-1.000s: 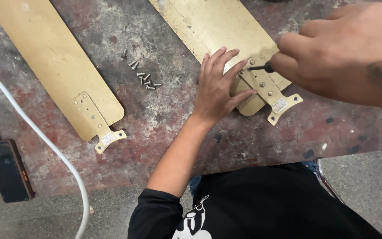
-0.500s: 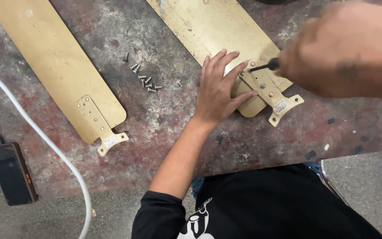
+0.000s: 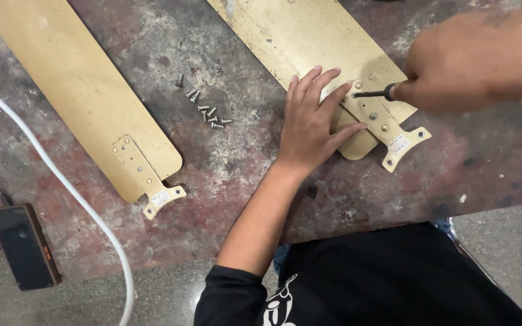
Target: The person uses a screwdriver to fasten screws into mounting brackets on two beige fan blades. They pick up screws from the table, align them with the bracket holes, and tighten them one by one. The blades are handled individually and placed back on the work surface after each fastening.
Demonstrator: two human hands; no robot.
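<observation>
Head view: at centre, the left hand (image 3: 309, 130) lies flat, fingers spread, pressing a gold fan blade (image 3: 300, 42) on the worn table (image 3: 231, 175). At upper right, the right hand (image 3: 454, 63), fingers curled shut, holds a screwdriver (image 3: 373, 93) on the blade's bracket (image 3: 385, 127). Loose screws (image 3: 209, 111) lie centre-left; a second bracketed blade (image 3: 80, 96) rests at left, so work seems partway.

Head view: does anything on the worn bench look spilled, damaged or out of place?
Nothing spilled or broken. The small grey screws lie loose in a scattered cluster on the stained, worn bench top, between the two gold fan blades, uncontained.
</observation>
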